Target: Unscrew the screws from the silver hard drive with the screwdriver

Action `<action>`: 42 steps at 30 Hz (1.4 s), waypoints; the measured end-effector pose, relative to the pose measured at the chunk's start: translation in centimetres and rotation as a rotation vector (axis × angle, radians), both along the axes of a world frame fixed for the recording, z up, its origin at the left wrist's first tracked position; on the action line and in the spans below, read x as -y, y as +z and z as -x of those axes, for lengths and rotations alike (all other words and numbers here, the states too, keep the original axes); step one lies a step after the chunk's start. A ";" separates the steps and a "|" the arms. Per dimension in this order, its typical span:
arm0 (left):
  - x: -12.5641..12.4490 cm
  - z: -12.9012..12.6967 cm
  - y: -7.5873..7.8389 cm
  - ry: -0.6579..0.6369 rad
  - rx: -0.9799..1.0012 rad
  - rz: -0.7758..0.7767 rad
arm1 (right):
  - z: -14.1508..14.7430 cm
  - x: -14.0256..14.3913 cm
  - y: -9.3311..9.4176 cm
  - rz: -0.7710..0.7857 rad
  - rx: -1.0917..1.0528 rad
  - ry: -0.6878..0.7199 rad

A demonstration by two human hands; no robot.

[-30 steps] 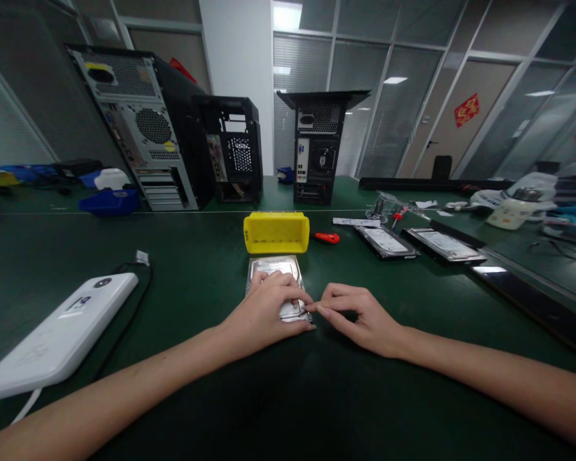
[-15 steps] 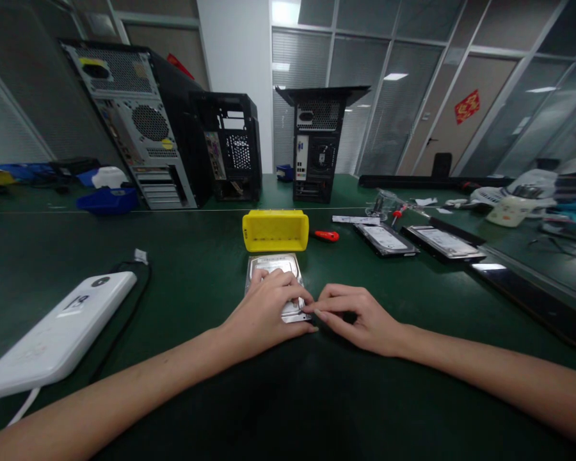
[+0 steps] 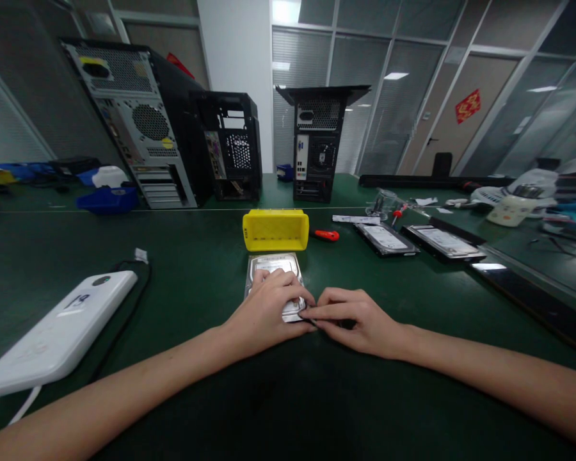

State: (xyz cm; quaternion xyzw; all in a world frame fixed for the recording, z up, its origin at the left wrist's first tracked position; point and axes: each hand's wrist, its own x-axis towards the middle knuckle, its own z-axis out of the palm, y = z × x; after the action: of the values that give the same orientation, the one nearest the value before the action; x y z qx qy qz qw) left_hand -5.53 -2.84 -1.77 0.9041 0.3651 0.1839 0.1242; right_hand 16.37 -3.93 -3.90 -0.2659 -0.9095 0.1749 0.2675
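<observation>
A silver hard drive [image 3: 292, 312] lies on the green tabletop in front of me, its label side up. My left hand [image 3: 271, 302] covers much of it, the fingers curled over its top and the thumb along the near edge. At the drive's near right corner, the fingertips of my right hand [image 3: 352, 319] are pinched together, close against my left fingertips. Whatever is between them is too small and hidden to make out. Just beyond the drive stands a yellow bin [image 3: 275, 232], and a red-handled tool [image 3: 326, 235] lies to its right.
Two more hard drives [image 3: 386, 239] [image 3: 445, 243] and a dark phone-like slab [image 3: 532, 301] lie to the right. A white power bank-like device [image 3: 62, 330] with cables is at left. Several computer cases [image 3: 317, 144] stand at the back, near a blue bin [image 3: 108, 200].
My right fingertips have shifted slightly left, onto the drive's corner, and the thumb has dropped a little lower. My left hand stays nearly still.
</observation>
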 end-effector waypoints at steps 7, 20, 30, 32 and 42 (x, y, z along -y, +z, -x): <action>0.0 0.0 0.2 -0.002 -0.009 0.015 | -0.1 -0.3 -0.2 -0.041 -0.009 0.010; -0.4 0.3 0.1 -0.025 0.052 0.102 | -0.1 -0.1 0.0 -0.090 -0.001 0.012; -0.3 0.2 0.5 -0.037 0.040 0.136 | -0.3 -0.5 -0.2 -0.086 0.016 0.044; -0.3 0.2 0.6 -0.037 0.035 0.138 | -0.3 -0.5 -0.2 -0.088 0.023 0.042; -0.3 0.2 0.5 -0.032 0.035 0.128 | -0.2 -0.6 0.0 -0.034 -0.006 0.046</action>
State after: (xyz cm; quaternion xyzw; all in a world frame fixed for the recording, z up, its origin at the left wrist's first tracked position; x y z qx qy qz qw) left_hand -5.70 -2.55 -1.25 0.8968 0.3592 0.1740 0.1909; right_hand 16.56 -3.33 -3.89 -0.2397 -0.9174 0.1664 0.2707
